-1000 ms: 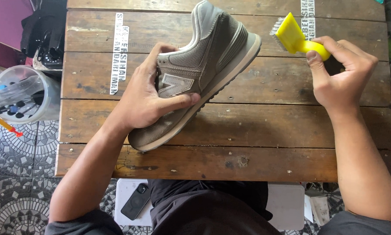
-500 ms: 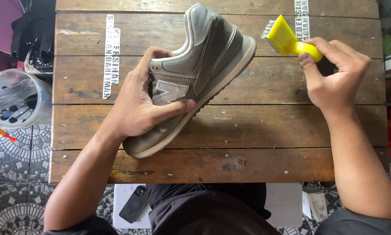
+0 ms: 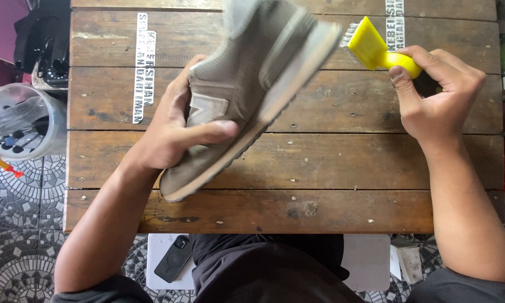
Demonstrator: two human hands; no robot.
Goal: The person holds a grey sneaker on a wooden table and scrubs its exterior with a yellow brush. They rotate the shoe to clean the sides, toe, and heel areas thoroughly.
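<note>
gripping a grey sneaker, brush at the ready

holding the grey sneaker (image 3: 247, 95) lifted over the middle of the wooden worktop (image 3: 342, 163), the left hand (image 3: 171, 132) wraps its midsection, thumb across the side panel and fingers closed around the upper. the shoe looks light, with a soft upper and a stiffer sole, so the waist seems a sound place to hold it. its heel points to the upper centre, blurred. at the upper right, the right hand (image 3: 437, 95) has its fingers pinched on the handle of a yellow brush (image 3: 376, 47), bristles just beside the heel, wrist bent inward.
</note>
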